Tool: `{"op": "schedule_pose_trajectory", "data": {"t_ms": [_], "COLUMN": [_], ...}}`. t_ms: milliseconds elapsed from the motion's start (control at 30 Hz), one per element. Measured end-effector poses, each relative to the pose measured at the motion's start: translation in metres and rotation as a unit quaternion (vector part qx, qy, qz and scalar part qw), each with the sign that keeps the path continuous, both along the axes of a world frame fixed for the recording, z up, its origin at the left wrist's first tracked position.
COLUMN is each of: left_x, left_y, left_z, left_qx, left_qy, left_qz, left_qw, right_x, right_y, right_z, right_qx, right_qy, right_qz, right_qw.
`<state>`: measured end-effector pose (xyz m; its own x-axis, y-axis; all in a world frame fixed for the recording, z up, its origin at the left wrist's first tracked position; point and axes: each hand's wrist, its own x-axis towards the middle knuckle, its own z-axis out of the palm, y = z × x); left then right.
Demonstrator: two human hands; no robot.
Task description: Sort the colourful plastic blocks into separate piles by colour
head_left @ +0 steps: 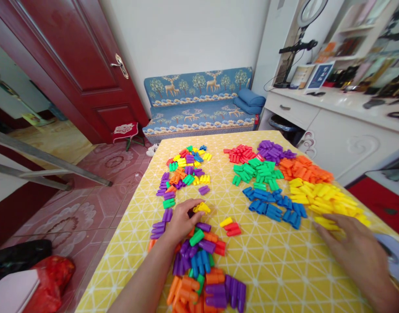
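Yellow tubes (pixel 202 207) of smooth, glossy plastic sit in the left hand (pixel 184 218).

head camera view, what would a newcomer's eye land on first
Probably the bright yellow pile on the right side of the patterned table, with the right hand at its near edge. Next, the mixed-colour pieces on the left, where the left hand holds yellow pieces. Behind the table, the blue sofa with its deer pattern stands out too.
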<state>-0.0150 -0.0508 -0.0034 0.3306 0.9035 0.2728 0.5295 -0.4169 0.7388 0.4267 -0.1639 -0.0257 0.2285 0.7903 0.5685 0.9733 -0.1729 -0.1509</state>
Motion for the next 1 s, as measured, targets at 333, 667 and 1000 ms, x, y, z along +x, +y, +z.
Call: {"op": "schedule_pose_trajectory", "data": {"t_ms": [333,667,1000], "left_x": [0.001,0.003,0.003], "left_y": [-0.001,-0.004,-0.008], "left_z": [0.002,0.005,0.007], "left_qx": [-0.012,-0.015,-0.075], "left_qy": [-0.001,-0.017,-0.107], "left_qz": [0.003,-0.018,-0.016], "left_qw": [1.000,1.000,0.991], "right_x": [-0.017,-0.100,-0.261], "right_y": [-0.004,0.022,0.065], "right_z": [0.012,0.030,0.042], "right_qx": [-0.001,0.041,-0.089], "right_qy": [-0.031,0.138,0.125], "right_qz": [0.038,0.234,0.403], "right_qw": [0.999,0.962,0.902]}}
